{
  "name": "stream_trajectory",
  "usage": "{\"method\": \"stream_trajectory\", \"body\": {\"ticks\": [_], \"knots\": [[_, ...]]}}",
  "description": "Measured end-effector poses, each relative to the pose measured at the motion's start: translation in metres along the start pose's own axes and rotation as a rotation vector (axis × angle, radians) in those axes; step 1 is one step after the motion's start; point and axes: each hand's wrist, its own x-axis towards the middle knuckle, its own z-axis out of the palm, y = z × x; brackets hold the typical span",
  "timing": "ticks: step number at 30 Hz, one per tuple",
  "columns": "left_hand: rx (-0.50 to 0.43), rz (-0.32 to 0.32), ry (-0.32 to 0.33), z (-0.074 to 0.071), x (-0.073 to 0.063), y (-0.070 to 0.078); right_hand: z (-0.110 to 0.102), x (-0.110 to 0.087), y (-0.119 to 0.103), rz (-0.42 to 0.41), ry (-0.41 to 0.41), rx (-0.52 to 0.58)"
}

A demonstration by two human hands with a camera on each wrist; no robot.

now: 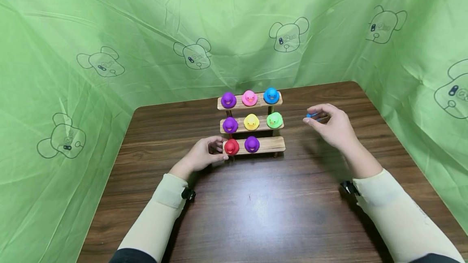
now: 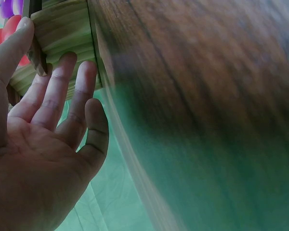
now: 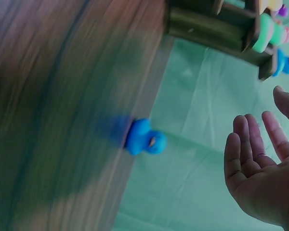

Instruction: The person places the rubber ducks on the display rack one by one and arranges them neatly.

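A three-tier wooden stand [image 1: 273, 144] holds small rubber ducks. My left hand [image 1: 204, 153] holds the left end of its lowest tier, thumb at the front edge and fingers at the back, beside a red duck [image 1: 232, 147]. A purple duck [image 1: 252, 144] sits next to the red one; the right part of that tier is bare wood. To the right of the stand, a loose blue duck [image 3: 143, 137] stands on the table. My right hand [image 1: 330, 125] hovers by it, fingers loosely bent, and in the right wrist view [image 3: 265, 163] they are apart.
On the middle tier are a purple duck [image 1: 230, 125], a yellow duck [image 1: 251, 122] and a green duck [image 1: 274, 120]. The top tier bears purple, pink [image 1: 250, 98] and blue ducks. Green cloth [image 1: 234, 60] surrounds the brown wooden table [image 1: 256, 214] at the back and sides.
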Motion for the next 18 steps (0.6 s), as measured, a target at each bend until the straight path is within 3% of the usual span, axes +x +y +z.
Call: {"method": "stream_trajectory", "body": {"ticks": [7, 18], "knots": [[0.025, 0.003, 0.004, 0.0, 0.0, -0.002, -0.008, 0.012, 0.025, 0.095, -0.059, -0.021], [-0.019, -0.007, 0.01, 0.001, 0.0, -0.002, -0.012, 0.028, 0.056, 0.145, -0.121, -0.09]]}}
